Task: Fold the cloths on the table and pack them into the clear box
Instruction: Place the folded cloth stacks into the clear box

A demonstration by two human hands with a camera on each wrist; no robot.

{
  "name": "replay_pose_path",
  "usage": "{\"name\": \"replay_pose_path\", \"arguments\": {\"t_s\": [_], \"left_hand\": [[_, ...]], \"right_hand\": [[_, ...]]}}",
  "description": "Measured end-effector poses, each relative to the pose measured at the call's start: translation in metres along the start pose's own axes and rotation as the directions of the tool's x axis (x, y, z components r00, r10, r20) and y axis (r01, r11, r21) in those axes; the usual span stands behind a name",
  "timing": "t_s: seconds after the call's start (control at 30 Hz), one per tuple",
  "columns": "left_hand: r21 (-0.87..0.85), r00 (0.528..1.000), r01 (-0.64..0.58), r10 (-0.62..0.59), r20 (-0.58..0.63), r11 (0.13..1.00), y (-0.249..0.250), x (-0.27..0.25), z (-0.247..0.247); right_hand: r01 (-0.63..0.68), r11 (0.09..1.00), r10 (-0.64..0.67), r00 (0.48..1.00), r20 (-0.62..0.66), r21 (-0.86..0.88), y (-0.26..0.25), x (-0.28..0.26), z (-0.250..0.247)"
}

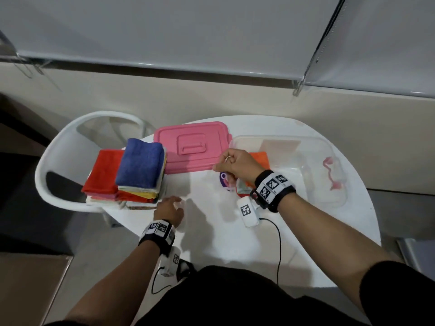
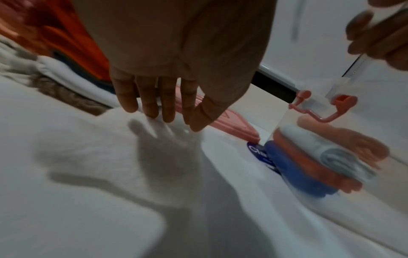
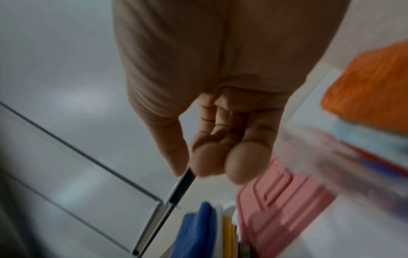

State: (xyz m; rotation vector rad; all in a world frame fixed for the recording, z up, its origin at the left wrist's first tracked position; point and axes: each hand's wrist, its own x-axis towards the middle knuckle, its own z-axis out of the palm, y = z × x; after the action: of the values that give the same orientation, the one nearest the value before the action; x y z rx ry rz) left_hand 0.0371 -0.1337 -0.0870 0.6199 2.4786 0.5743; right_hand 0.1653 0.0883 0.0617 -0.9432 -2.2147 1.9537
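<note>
Here the left hand [image 1: 169, 208] is lying flat, fingers straight, by the cloth stack [image 1: 131, 171]; the right hand [image 1: 235, 164], curled and empty, is risking bumping the clear box [image 1: 334, 147] askew

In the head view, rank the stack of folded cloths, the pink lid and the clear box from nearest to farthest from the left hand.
From the left hand:
1. Stack of folded cloths, just beyond the hand, on its left.
2. Pink lid, farther back at the table's middle.
3. Clear box, on the right side of the table.
</note>
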Motion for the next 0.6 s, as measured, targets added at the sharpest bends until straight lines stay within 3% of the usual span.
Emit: {"name": "replay_pose_path", "arguments": {"t_s": [0.13, 0.23, 0.37, 0.43, 0.5, 0.57, 0.6], "left_hand": [[0.096, 0.998, 0.067, -0.065, -0.022, 0.993, -0.034, -0.009, -0.005], [0.209, 0.990, 0.067, -0.092, 0.110, 0.976, -0.046, -0.011, -0.006], [0.373, 0.971, 0.023, -0.110, 0.213, 0.928, -0.045, -0.012, -0.008], [0.436, 0.957, -0.026, -0.103, 0.270, 0.900, -0.045, -0.010, -0.008], [0.294, 0.945, 0.005, -0.101, 0.312, 0.956, -0.044, -0.008, -0.008], [-0.032, 0.931, 0.070, -0.054, 0.361, 0.997, -0.038, -0.002, -0.016], [-0.193, 0.928, 0.086, -0.008, 0.372, 0.977, -0.031, 0.000, -0.023]], "right_hand": [[-0.054, 0.995, 0.064, 0.991, 0.118, -0.083, 0.010, 0.001, 0.066], [-0.171, 0.952, 0.200, 0.975, 0.094, -0.255, 0.042, 0.008, 0.109], [-0.346, 0.834, 0.404, 0.914, 0.048, -0.431, 0.106, 0.013, 0.144], [-0.383, 0.814, 0.457, 0.886, 0.074, -0.436, 0.121, 0.009, 0.152], [-0.370, 0.823, 0.453, 0.885, 0.105, -0.431, 0.122, 0.004, 0.153], [-0.344, 0.839, 0.425, 0.899, 0.111, -0.421, 0.114, 0.002, 0.150], [-0.359, 0.858, 0.417, 0.904, 0.091, -0.366, 0.109, 0.002, 0.147]]}}
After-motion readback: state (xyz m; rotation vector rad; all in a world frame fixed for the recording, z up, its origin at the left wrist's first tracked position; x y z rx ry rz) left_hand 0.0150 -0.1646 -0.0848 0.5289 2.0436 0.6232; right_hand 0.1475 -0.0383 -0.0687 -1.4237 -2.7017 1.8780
